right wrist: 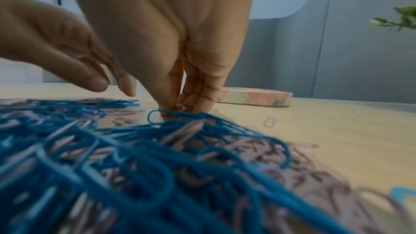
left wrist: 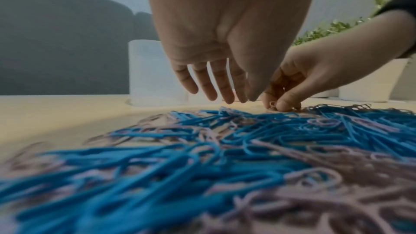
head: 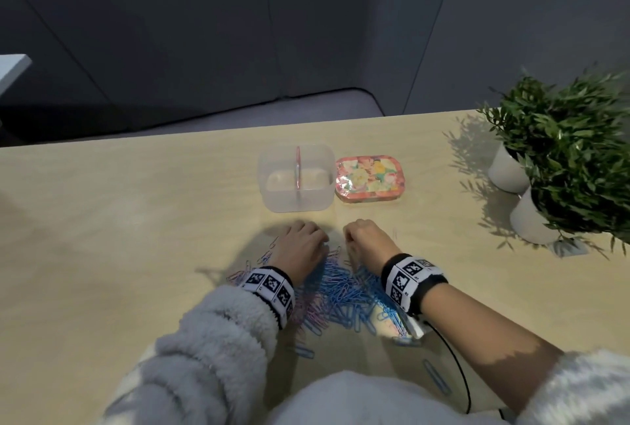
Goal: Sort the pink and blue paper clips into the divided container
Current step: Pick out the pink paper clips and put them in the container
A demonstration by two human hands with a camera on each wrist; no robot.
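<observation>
A loose heap of pink and blue paper clips (head: pixel 344 291) lies spread on the worktop (head: pixel 119 220) in front of the person, with the clear divided container (head: pixel 296 179) standing just beyond it, both its compartments apparently empty, and its flowered lid (head: pixel 370 178) set beside it. The right hand (head: pixel 370 240) is down at the far edge of the heap, its fingers (right wrist: pixel 202 99) curled and pinching a single pink clip (right wrist: pixel 180 108) against the thumb. The left hand (head: pixel 300 247) hovers close by with fingers (left wrist: pixel 209 84) straight and relaxed, holding nothing. These clips look light, thin and stiff, with a smooth coating that is likely slippery, and they probably hook into one another in the pile. A fingertip pinch across one rounded end, taken from a clip at the edge of the heap, seems the safest hold; lifting slowly should let snagged neighbours drop away.
</observation>
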